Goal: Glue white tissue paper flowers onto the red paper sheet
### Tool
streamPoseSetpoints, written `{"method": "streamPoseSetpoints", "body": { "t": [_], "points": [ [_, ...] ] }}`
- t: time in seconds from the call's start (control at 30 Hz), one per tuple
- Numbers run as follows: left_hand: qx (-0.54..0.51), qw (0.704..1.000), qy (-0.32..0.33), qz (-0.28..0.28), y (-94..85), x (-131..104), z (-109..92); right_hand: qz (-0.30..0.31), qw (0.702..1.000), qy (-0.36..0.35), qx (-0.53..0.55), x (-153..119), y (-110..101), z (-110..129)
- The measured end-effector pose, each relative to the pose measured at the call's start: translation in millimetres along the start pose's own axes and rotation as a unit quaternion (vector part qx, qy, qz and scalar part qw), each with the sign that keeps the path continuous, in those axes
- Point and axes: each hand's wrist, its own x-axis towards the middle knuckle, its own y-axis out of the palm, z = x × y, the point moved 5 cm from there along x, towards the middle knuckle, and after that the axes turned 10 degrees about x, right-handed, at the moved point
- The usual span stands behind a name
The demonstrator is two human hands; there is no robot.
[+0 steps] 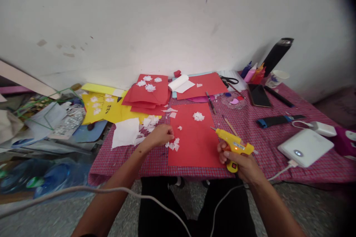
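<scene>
My right hand (244, 163) is wrapped round a yellow hot glue gun (233, 142), its nozzle pointing left over the red sheet (194, 144). An orange light glows on the gun's side. My left hand (163, 135) hovers at the sheet's left edge with the fingers pinched together; what they hold, if anything, is hidden. Just below it lie small torn white paper pieces (174, 144). A white paper flower (198, 116) sits on the upper part of the sheet, and a small white paper bit (180, 128) lies below and left of it.
Behind are stacked red papers with several white flowers (150, 87) and a white paper roll (179, 82). White tissue (125, 133) lies left. To the right are scissors (230, 80), a phone (259, 95), a blue-black cutter (275, 120) and a power bank (305, 147) with a cable.
</scene>
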Motion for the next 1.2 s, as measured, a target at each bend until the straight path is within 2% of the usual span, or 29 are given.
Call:
{"method": "streamPoseSetpoints", "body": {
  "t": [0.2, 0.37, 0.53, 0.67, 0.8, 0.87, 1.0, 1.1, 1.2],
  "points": [
    [-0.078, 0.995, -0.021, -0.051, -7.4, -9.1, 9.5, -0.005, 1.000, 0.001, -0.003, 0.4, -0.7, -0.4],
    [-0.155, 0.983, -0.016, -0.095, -7.2, -4.5, 14.8, 0.003, 1.000, 0.000, -0.005, -1.6, 2.6, 2.6],
    [-0.224, 0.969, 0.006, -0.100, 2.6, 8.9, 21.0, -0.047, 0.992, 0.024, -0.112, -21.8, 9.6, 9.8],
    [-0.287, 0.952, 0.015, -0.108, 9.2, 12.8, 30.2, -0.062, 0.974, 0.065, -0.207, -30.1, 24.3, 13.1],
    [-0.343, 0.932, 0.027, -0.117, 12.6, 10.2, 34.6, -0.069, 0.960, 0.142, -0.233, -12.8, 49.3, 7.3],
    [-0.352, 0.928, 0.033, -0.118, 13.8, 9.2, 34.6, -0.053, 0.957, 0.164, -0.234, -0.2, 64.3, 5.0],
    [-0.360, 0.925, 0.031, -0.115, 15.5, 9.7, 35.1, 0.007, 0.947, 0.154, -0.283, 13.7, 89.4, 8.6],
    [-0.360, 0.926, 0.026, -0.110, 16.4, 10.0, 36.2, 0.032, 0.940, 0.129, -0.314, 11.6, 98.0, 13.8],
    [-0.348, 0.931, 0.022, -0.112, 16.2, 9.2, 37.2, 0.052, 0.928, 0.088, -0.358, 6.4, 97.7, 16.6]
  ]
}}
